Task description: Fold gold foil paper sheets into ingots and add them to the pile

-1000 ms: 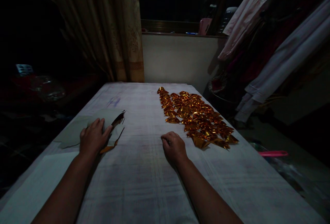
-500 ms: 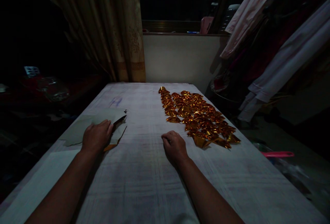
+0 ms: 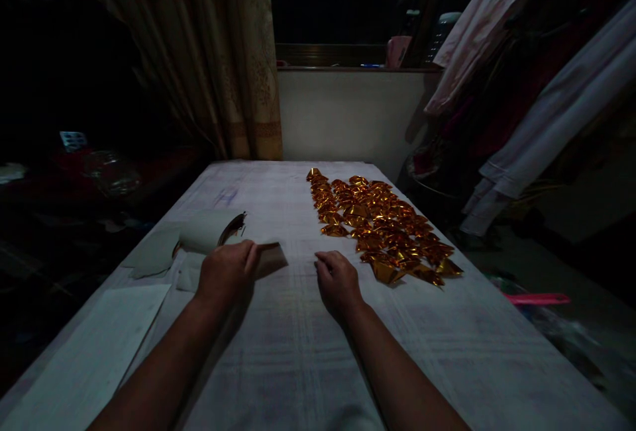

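My left hand (image 3: 223,275) is closed on a sheet of foil paper (image 3: 272,261), whose dark shiny end sticks out to the right of the fingers. Just behind this hand lies a stack of pale-backed paper (image 3: 203,227), its right edge curled up. My right hand (image 3: 338,280) rests on the table with the fingers curled in and the thumb close to the index finger; nothing shows in it. To its upper right is a spread of folded gold foil pieces (image 3: 382,219), set out in rough rows.
A checked cloth covers the table (image 3: 298,358). A flat white sheet (image 3: 94,345) lies at the front left. Behind the table hangs a curtain (image 3: 238,60) beside a windowsill with a pink mug (image 3: 397,51). Clothes (image 3: 541,113) hang on the right.
My left hand has moved right and nearer to me, off the paper stack, drawing a foil sheet with it. My right hand has stayed nearly still.
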`<state>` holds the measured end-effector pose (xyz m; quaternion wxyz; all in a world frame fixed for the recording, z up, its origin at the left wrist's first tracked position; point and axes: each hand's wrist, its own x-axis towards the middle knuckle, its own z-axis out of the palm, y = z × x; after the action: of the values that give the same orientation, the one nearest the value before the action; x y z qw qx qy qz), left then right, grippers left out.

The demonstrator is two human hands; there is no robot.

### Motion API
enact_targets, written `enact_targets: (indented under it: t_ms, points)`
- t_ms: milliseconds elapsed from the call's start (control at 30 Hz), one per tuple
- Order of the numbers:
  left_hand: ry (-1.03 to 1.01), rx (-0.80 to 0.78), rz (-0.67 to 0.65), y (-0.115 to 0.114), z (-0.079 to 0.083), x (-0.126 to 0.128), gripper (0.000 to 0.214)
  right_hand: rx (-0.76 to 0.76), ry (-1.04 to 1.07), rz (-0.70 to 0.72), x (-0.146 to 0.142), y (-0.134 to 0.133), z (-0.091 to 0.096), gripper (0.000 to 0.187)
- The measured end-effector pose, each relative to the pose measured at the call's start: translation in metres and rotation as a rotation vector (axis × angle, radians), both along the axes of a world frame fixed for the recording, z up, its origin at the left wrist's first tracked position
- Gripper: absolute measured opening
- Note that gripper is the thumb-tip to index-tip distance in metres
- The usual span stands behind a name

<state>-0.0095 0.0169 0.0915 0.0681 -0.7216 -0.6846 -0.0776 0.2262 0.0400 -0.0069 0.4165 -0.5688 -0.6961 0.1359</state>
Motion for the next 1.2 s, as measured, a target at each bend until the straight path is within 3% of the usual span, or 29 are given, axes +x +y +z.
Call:
enact_targets:
  t_ms: [133, 233, 400, 467, 567, 667, 800, 967, 1200]
  points:
    - [0.021, -0.115, -0.120, -0.008, -0.017, 0.037, 0.034, 0.130, 0.054, 0.003, 0.004, 0.000, 0.001, 0.039]
    - [0.018, -0.163, -0.180, -0.012, -0.027, 0.059, 0.031, 0.197, 0.002, 0.127, 0.005, -0.002, 0.006, 0.039]
    - [-0.009, -0.218, -0.223, -0.020, -0.031, 0.082, 0.023, 0.035, -0.179, 0.310, 0.004, -0.008, 0.013, 0.029]
    - [-0.028, -0.230, -0.231, -0.021, -0.031, 0.078, 0.024, -0.014, -0.262, 0.344, 0.003, -0.009, 0.015, 0.025]
    - [-0.073, -0.203, -0.235, -0.017, -0.036, 0.053, 0.027, -0.039, -0.346, 0.357, 0.003, -0.011, 0.020, 0.021]
    - [-0.145, -0.065, -0.184, -0.008, -0.048, 0.014, 0.030, -0.062, -0.384, 0.344, 0.002, -0.012, 0.028, 0.016]
    - [-0.193, -0.052, -0.209, -0.006, -0.066, -0.016, 0.036, -0.086, -0.414, 0.334, -0.003, -0.017, 0.036, 0.011]
    - [-0.288, 0.049, -0.278, -0.019, -0.075, -0.006, 0.041, -0.064, -0.457, 0.317, -0.009, -0.022, 0.037, 0.012]
    - [-0.299, 0.054, -0.483, -0.037, -0.065, 0.000, 0.036, -0.099, -0.504, 0.228, -0.006, -0.018, 0.033, 0.019]
